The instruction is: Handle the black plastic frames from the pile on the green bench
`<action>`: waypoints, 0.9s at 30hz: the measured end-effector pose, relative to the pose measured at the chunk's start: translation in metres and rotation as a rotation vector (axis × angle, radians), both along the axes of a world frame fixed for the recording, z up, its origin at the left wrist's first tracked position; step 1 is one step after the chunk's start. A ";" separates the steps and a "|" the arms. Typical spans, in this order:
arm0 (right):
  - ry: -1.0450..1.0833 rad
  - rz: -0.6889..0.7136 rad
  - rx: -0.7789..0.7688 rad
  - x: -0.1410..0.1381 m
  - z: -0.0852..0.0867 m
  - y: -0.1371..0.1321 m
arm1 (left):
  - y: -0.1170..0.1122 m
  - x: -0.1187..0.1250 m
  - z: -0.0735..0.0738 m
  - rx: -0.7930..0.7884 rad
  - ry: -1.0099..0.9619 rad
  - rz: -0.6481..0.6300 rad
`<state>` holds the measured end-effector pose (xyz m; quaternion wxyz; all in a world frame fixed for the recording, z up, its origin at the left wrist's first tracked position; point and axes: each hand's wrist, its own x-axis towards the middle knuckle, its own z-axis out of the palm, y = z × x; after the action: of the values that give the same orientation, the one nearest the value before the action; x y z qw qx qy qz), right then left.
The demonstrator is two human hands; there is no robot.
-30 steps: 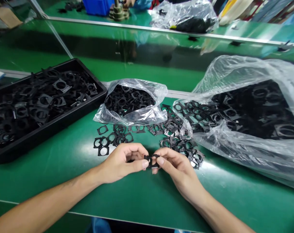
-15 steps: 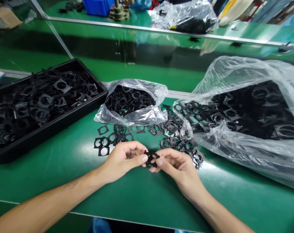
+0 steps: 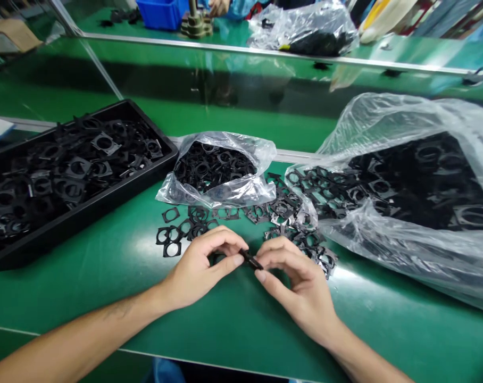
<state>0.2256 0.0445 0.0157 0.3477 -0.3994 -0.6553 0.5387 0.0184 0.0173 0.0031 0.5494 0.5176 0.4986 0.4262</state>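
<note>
A person's left hand [image 3: 199, 266] and right hand [image 3: 299, 284] meet over a green work table [image 3: 225, 324], both pinching a small black plastic frame [image 3: 250, 260] held edge-on just above the surface. The left thumb and forefinger are closed on one end of the frame. The right thumb and fingertips are clamped on the other end, with the remaining fingers loosely curled. Just beyond the hands, a scatter of loose black square frames with round openings [image 3: 188, 229] lies flat on the table. Behind that scatter sits a small clear plastic bag [image 3: 221, 170], open and filled with the same black parts. To the right, a large crumpled clear plastic bag [image 3: 409, 175] holds many more, some spilling from its mouth towards the hands. To the left, a shallow black rectangular tray [image 3: 90, 210] is heaped with similar parts. On the far bench stand a blue plastic bin [image 3: 161, 11] and another clear bag of dark parts [image 3: 305, 26]
</note>
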 end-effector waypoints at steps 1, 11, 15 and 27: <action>-0.043 -0.017 0.119 0.000 0.000 -0.001 | -0.001 0.000 0.000 0.011 0.003 0.010; -0.205 0.097 0.544 -0.001 -0.009 -0.010 | -0.008 0.004 0.001 0.046 0.056 -0.050; -0.092 -0.010 0.312 -0.001 -0.004 -0.006 | -0.007 0.001 0.000 0.266 0.206 0.001; 0.058 0.047 -0.107 -0.006 -0.003 -0.007 | -0.005 -0.001 -0.009 0.793 0.373 -0.008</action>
<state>0.2196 0.0376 0.0127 0.3318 -0.3863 -0.6244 0.5923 0.0177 0.0119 -0.0063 0.2103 0.7587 0.3850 0.4816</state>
